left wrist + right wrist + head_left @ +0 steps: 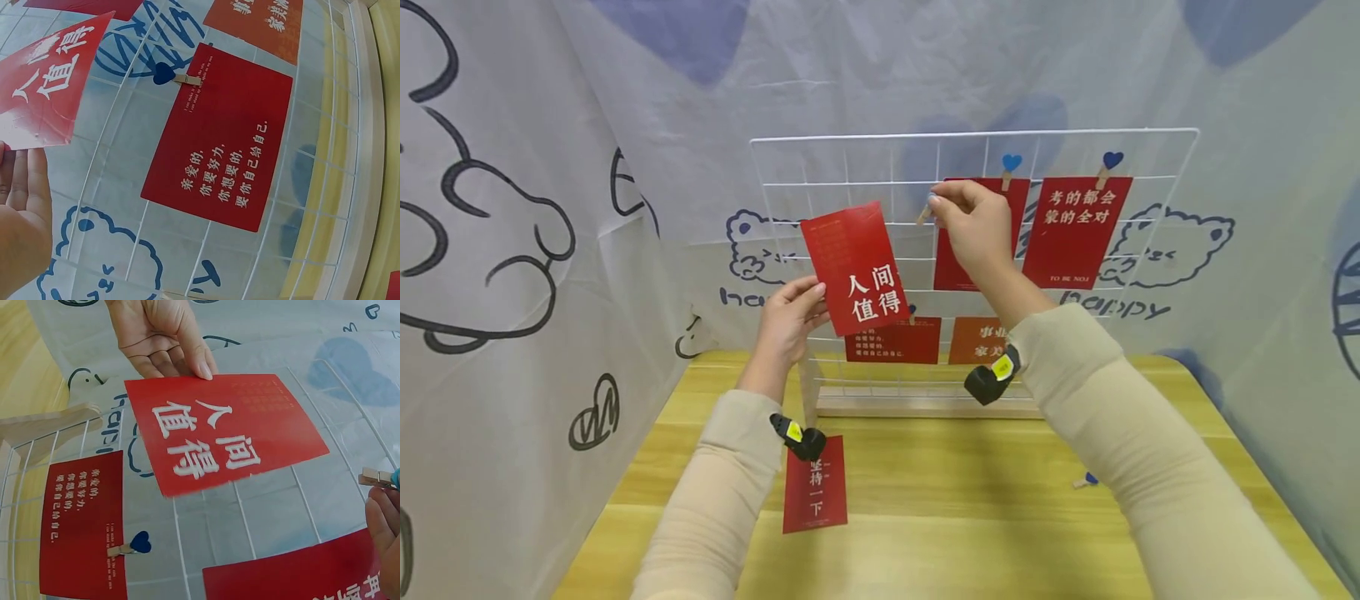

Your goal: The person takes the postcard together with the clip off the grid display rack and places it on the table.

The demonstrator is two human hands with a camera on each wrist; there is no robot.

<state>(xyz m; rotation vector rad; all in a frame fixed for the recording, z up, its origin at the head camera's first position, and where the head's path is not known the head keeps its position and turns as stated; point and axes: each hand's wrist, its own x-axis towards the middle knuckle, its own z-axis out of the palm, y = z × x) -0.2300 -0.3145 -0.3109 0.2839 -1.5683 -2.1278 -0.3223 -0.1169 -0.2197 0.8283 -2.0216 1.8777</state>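
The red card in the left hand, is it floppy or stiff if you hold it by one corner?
Probably fairly stiff: the red card stands flat though the left hand pinches only its lower edge. Likely light, since small clothespins hold similar cards on the wire grid.
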